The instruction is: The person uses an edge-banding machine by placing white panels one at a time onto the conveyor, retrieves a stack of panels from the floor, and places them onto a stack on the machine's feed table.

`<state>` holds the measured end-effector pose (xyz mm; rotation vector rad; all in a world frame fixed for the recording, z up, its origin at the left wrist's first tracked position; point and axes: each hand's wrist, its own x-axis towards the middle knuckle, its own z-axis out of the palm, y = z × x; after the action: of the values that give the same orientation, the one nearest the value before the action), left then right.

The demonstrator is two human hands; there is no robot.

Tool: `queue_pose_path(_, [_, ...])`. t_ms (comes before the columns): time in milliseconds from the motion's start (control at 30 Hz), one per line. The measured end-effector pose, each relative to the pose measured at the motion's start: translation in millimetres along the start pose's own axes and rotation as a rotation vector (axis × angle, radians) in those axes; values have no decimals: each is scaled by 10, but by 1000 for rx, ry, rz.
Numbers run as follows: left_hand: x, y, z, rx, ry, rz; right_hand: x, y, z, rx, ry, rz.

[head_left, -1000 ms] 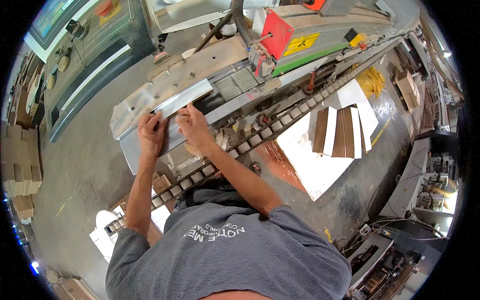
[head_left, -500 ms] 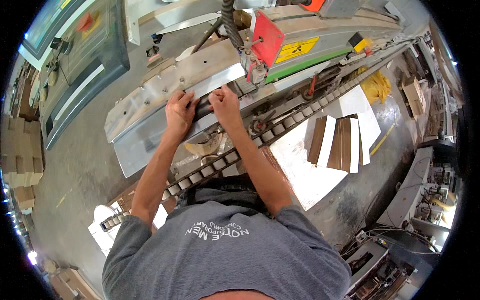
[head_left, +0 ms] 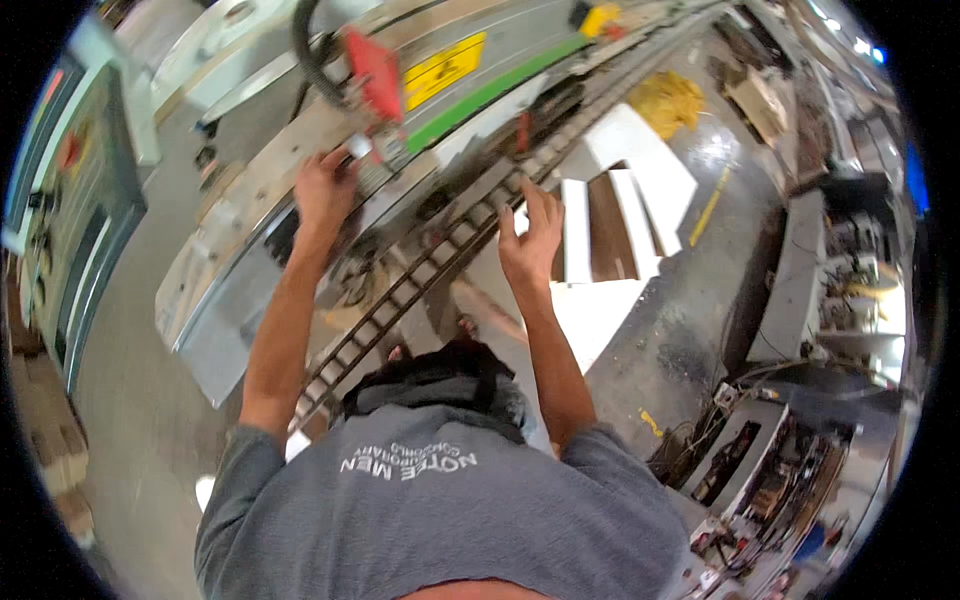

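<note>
My left hand point(head_left: 325, 195) is at the metal infeed table point(head_left: 215, 290) of a long machine, close to its red guard plate point(head_left: 372, 75). Its fingers are curled together beside a small bright piece point(head_left: 359, 147); blur hides what they hold, if anything. To the right, my right hand point(head_left: 535, 240) hangs in the air with thumb and fingers apart and nothing in it. Just beyond it lie several narrow boards with brown faces point(head_left: 612, 230) and white strips point(head_left: 577, 230), resting on a large white panel point(head_left: 610, 315).
A roller track point(head_left: 430, 265) runs diagonally between me and the machine. A ribbed hose point(head_left: 305, 45) rises by the red plate. Yellow cloth or plastic point(head_left: 665, 103) lies far right, near a cardboard box point(head_left: 757, 105). Open machinery with cables point(head_left: 740, 450) stands lower right.
My right hand has left the machine's table and swung right toward the boards, its fingers opening. My left hand stays at the machine. The view has turned to the right.
</note>
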<state>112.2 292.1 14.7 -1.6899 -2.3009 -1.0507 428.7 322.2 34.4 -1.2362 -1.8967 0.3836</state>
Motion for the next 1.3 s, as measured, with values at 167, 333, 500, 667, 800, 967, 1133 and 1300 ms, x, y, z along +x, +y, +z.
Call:
queue_pose_path(167, [-486,-10,-274,-115,-34,51,-312,931,-178,-528,-49,300])
queue_pose_path(333, [-895,18,-366,-178,-7,186,-562,1156,-275,-431,-6,359])
queue_pose_path(500, [-961,135,-588,-290,86,328,-577,649,-501,-389,-68,256])
queue_pose_path(667, [-890,847,-1436,-192,-45,458,-614,-266,-310,-19,-364,-344])
queue_pose_path(800, [-1101,281,-1416,-239,-229,557,-669,-941,311,341,-403,-672])
queue_pose_path(967, [-1501,-608,-1583,-143,-87,411,-739,-1466,1111,395,-341,-743])
queue_pose_path(1133, [-1913,-1326,-1549,83,167,296,-1307,-1896,1569,656,-587,-142])
queue_pose_path(1300, [-1702,-1093,-1589,254,293,137,-1322,-2011,1710,1088,-733,391])
